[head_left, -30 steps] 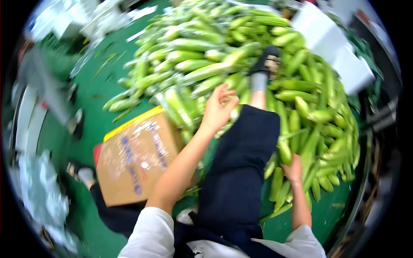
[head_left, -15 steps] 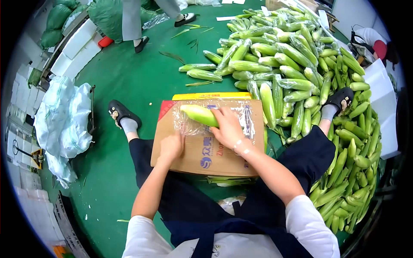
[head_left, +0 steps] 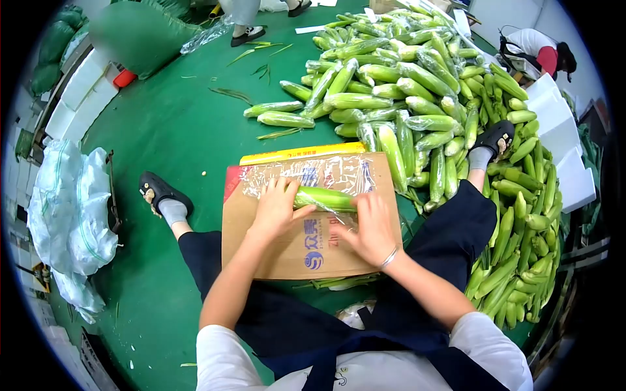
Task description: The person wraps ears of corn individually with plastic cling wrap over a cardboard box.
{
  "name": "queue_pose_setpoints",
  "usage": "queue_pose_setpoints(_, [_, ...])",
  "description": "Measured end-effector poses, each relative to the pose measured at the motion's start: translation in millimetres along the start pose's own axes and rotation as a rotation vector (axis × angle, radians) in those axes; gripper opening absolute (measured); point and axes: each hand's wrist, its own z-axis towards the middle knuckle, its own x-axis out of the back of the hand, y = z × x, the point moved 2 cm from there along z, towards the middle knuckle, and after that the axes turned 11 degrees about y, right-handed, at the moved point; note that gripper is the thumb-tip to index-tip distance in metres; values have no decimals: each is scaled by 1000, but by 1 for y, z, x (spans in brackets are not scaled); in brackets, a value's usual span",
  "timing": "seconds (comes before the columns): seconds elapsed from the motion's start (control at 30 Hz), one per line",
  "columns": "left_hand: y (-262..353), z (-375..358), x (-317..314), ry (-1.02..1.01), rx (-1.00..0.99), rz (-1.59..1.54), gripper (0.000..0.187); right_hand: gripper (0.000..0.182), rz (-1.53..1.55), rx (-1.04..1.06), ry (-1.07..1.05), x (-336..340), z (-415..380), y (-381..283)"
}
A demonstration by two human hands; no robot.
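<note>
A green ear of corn (head_left: 324, 198) lies crosswise on a sheet of clear plastic film (head_left: 251, 180), over a flat cardboard box (head_left: 274, 251) between my knees. My left hand (head_left: 277, 205) grips the corn's left end, fingers over the far side and thumb on the near side. At the other end, my right hand (head_left: 368, 228) holds the corn's tip with its fingers, the thumb stretched along the near side over some film. Film shows around the corn, though how far it wraps underneath is hidden.
A big pile of film-wrapped corn (head_left: 417, 85) spreads ahead and right; unwrapped ears (head_left: 521, 260) lie beside my right leg. Behind the box is a yellow carton (head_left: 303, 152). Bulging pale plastic bags (head_left: 68, 202) stand left. One person (head_left: 538, 52) bends at far right; another's legs (head_left: 244, 16) show ahead.
The corn has turned level and come down nearer me on the box. My left hand has moved up from the film's near edge onto the corn; my right hand has shifted to its right end.
</note>
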Motion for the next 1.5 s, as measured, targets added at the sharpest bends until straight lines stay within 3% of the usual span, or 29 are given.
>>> queue_pose_setpoints(0.1, [-2, 5, 6, -117, -35, 28, 59, 22, -52, 6, -98, -11, -40, 53])
queue_pose_setpoints(0.13, [0, 4, 12, -104, -90, 69, 58, 7, 63, -145, 168, 0, -29, 64])
queue_pose_setpoints(0.17, [3, 0, 13, -102, -98, 70, 58, 6, 270, -536, 201, 13, -14, 70])
queue_pose_setpoints(0.23, [11, -14, 15, -124, -123, 38, 54, 6, 693, -970, 44, 2, -5, 106])
queue_pose_setpoints(0.3, [31, -30, 22, -173, -195, 36, 53, 7, 653, -1022, -111, -2, -3, 89])
queue_pose_setpoints(0.4, [53, -48, 33, -351, -160, -68, 56, 38, 247, -253, -354, 11, -38, 6])
queue_pose_setpoints(0.43, [54, -48, 37, -353, -11, -161, 59, 51, 61, -61, -413, 16, -48, -13])
queue_pose_setpoints(0.47, [52, -48, 37, -354, 137, -250, 62, 54, -42, -30, -426, 4, -47, -7])
queue_pose_setpoints(0.5, [48, -46, 32, -362, 132, -247, 62, 57, -144, -2, -437, -9, -39, -1])
queue_pose_setpoints(0.57, [29, -37, 22, 112, 139, -9, 66, 54, -226, -14, -343, -30, 7, 18])
queue_pose_setpoints(0.6, [17, -36, 13, 147, 19, 33, 68, 51, -205, -14, -391, -50, 30, 30])
queue_pose_setpoints(0.63, [15, -31, 11, 144, 11, 32, 68, 47, -184, -18, -438, -70, 50, 41])
queue_pose_setpoints(0.7, [17, -18, 5, 53, -87, 46, 65, 47, 431, -248, -974, -99, 82, 42])
queue_pose_setpoints(0.77, [20, -6, 4, -48, -47, 43, 64, 49, 409, -224, -1190, -109, 87, 34])
queue_pose_setpoints(0.8, [24, -4, 3, -157, 13, 42, 63, 49, 403, -242, -1167, -108, 88, 37])
queue_pose_setpoints(0.83, [30, -7, 3, -274, 74, 38, 63, 53, 439, -107, -1218, -104, 82, 39])
queue_pose_setpoints(0.87, [50, -19, 9, -266, 14, 134, 67, 56, 479, 22, -1267, -102, 69, 41])
queue_pose_setpoints(0.9, [63, -28, 14, -165, -70, 45, 68, 60, 442, 164, -1168, -113, 43, 45])
queue_pose_setpoints(0.97, [89, -54, 24, -235, 16, 72, 62, 66, 255, 161, -1064, -75, 28, 20])
queue_pose_setpoints(1.03, [101, -95, 18, -632, 716, -512, 61, 68, 204, 220, -922, -71, 8, 18])
queue_pose_setpoints(1.1, [131, -141, 21, -843, 1548, -1268, 59, 70, 181, 277, -644, -70, -13, 20])
queue_pose_setpoints(1.17, [147, -190, 21, -954, 1855, -1373, 54, 53, 397, 75, -520, -42, -25, 14])
queue_pose_setpoints(1.23, [151, -237, 16, -845, 1525, -874, 50, 32, 458, -7, -509, 8, -59, 17])
queue_pose_setpoints(1.3, [158, -225, 34, -980, 1392, -694, 42, 24, 518, -308, -504, 76, -104, 30])
queue_pose_setpoints(1.37, [184, -169, 47, -772, 1235, -847, 30, 21, 424, -449, -246, 112, -152, 33])
queue_pose_setpoints(1.4, [204, -135, 61, -680, 870, -761, 33, 20, 417, -614, 87, 126, -166, 35])
queue_pose_setpoints(1.43, [237, -86, 79, -632, 589, -643, 39, 20, 478, -862, 294, 132, -174, 42])
queue_pose_setpoints(1.47, [255, -61, 66, -196, 122, -652, 32, 20, 773, -1299, 496, 130, -181, 54])
queue_pose_setpoints(1.5, [271, -49, 71, -229, 74, -503, 23, 20, 1082, -1719, 700, 123, -187, 65])
